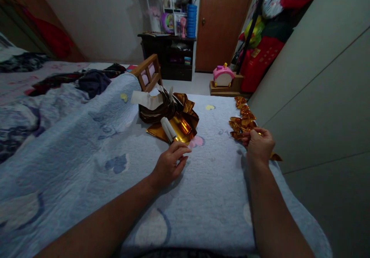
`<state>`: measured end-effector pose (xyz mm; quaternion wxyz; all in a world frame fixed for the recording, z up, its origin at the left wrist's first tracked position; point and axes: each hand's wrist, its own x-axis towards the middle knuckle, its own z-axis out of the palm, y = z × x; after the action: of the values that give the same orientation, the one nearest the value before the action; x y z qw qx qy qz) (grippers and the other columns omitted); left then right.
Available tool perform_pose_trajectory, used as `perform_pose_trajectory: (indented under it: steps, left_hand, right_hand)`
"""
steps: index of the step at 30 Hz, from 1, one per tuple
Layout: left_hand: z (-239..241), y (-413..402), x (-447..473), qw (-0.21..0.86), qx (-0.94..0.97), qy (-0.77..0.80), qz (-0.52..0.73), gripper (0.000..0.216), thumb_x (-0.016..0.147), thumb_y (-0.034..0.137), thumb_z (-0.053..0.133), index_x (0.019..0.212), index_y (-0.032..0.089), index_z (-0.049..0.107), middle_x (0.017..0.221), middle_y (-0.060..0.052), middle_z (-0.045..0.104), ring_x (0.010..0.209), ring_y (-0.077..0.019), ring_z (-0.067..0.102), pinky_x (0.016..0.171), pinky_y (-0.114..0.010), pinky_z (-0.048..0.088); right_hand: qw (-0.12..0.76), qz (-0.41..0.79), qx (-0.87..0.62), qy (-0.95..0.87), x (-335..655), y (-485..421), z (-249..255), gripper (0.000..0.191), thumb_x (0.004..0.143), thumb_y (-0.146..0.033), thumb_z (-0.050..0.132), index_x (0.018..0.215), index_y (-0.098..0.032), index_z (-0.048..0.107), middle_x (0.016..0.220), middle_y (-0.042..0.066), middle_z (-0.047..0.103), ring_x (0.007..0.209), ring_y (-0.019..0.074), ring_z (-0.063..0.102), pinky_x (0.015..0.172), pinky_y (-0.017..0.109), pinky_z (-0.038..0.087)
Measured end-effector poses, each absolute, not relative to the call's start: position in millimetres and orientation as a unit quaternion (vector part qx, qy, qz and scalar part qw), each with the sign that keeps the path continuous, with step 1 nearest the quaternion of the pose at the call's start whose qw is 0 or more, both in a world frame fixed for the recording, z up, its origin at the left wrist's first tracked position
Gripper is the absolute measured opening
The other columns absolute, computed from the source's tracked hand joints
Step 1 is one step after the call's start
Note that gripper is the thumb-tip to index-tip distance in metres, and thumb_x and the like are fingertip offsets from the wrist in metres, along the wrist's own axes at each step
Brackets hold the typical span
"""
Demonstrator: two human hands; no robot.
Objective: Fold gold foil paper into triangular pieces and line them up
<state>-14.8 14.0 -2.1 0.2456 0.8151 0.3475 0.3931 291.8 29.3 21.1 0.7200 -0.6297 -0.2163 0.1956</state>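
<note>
My left hand rests on the light blue blanket, fingers loosely curled and pinched together near the corner of a stack of gold foil paper sheets. A white rolled paper lies on that stack just ahead of the fingers. My right hand is closed on a folded gold paper piece at the right edge of the bed. It sits at the near end of a row of several folded gold paper pieces.
A dark round container with white paper sticking out stands behind the gold sheets. A wooden bed frame, dark clothes, a black shelf, a brown door and a pale wardrobe wall surround the bed.
</note>
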Motion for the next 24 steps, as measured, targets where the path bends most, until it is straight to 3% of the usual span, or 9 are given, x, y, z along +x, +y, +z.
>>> perform_pose_trajectory:
  steps: [6, 12, 19, 24]
  left_hand:
    - [-1.9, 15.6, -15.4, 0.257, 0.814, 0.352, 0.385, 0.025, 0.090, 0.011, 0.055, 0.108, 0.022, 0.069, 0.112, -0.008, 0.064, 0.089, -0.0167, 0.066, 0.079, -0.029, 0.059]
    - [-1.6, 17.9, -16.6, 0.270, 0.810, 0.349, 0.387, 0.024, 0.089, 0.009, 0.055, 0.106, 0.020, 0.069, 0.111, -0.008, 0.064, 0.084, -0.0149, 0.066, 0.076, -0.026, 0.057]
    - [2.4, 21.9, -20.9, 0.242, 0.792, 0.377, 0.414, 0.019, 0.091, 0.010, 0.055, 0.101, 0.020, 0.069, 0.103, -0.006, 0.065, 0.087, -0.0167, 0.065, 0.078, -0.028, 0.055]
    - [-0.8, 28.8, -26.0, 0.172, 0.781, 0.407, 0.440, 0.015, 0.092, 0.013, 0.057, 0.099, 0.020, 0.069, 0.105, -0.007, 0.064, 0.101, -0.0216, 0.063, 0.093, -0.037, 0.053]
  right_hand:
    - [0.730, 0.193, -0.623, -0.205, 293.7, 30.5, 15.3, 0.039, 0.067, -0.027, 0.066, 0.098, -0.025, 0.043, 0.078, -0.002, 0.073, 0.047, 0.0148, 0.066, 0.036, 0.020, 0.047]
    - [0.706, 0.199, -0.601, -0.318, 262.7, 23.7, 19.8, 0.023, 0.074, -0.026, 0.062, 0.095, -0.021, 0.051, 0.075, -0.002, 0.070, 0.048, 0.0110, 0.061, 0.040, 0.019, 0.044]
    - [0.630, 0.231, -0.607, -0.426, 229.7, 15.1, 16.9, 0.010, 0.082, -0.028, 0.059, 0.089, -0.021, 0.057, 0.074, -0.001, 0.067, 0.054, 0.0124, 0.056, 0.050, 0.025, 0.045]
    - [0.524, 0.221, -0.589, -0.574, 210.3, 12.6, 4.7, 0.008, 0.086, -0.024, 0.057, 0.084, -0.022, 0.064, 0.078, 0.003, 0.068, 0.068, 0.0182, 0.061, 0.063, 0.031, 0.047]
